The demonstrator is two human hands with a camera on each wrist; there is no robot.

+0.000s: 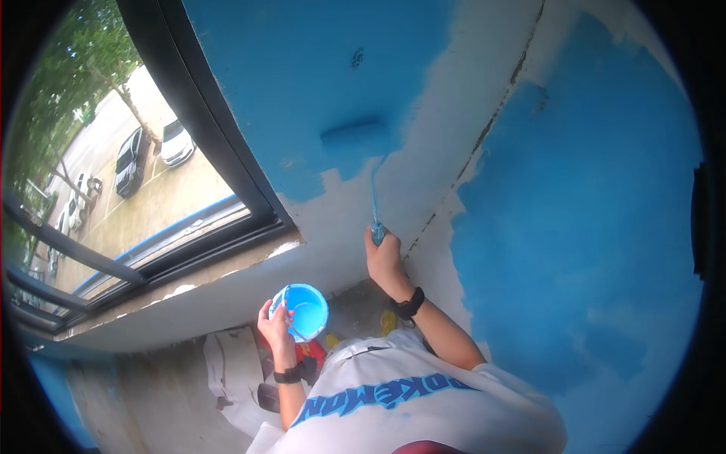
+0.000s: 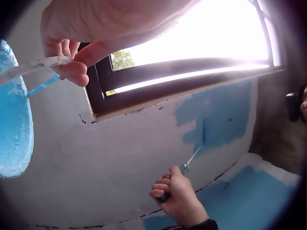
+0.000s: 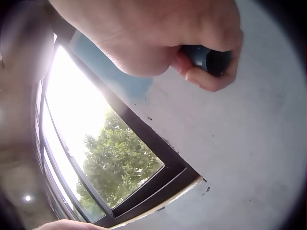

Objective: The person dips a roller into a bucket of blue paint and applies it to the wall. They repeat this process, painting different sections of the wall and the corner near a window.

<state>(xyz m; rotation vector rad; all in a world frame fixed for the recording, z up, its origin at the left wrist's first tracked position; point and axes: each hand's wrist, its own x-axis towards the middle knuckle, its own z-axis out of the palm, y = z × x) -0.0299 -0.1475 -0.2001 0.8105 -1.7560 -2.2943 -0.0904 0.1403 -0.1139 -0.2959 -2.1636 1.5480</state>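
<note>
My right hand [image 1: 387,266] curls its fingers round the blue-coated, cylindrical paint roller [image 1: 355,139], set against the far, patchy-blue wall [image 1: 295,76]; near left, my left hand [image 1: 275,327] pinches the round blue bucket's [image 1: 324,322] pale strap [image 2: 29,70], likely keeping paint handy.

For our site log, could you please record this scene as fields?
Left grip: holding a round, blue-coated bucket by its pale handle
Right grip: holding a blue-stained paint roller by its dark handle
Surfaces: whitish walls, partly covered in blue paint
Roller position: apparently against blue paint
Outside: parked cars and green trees, beyond a dark-framed window
</note>
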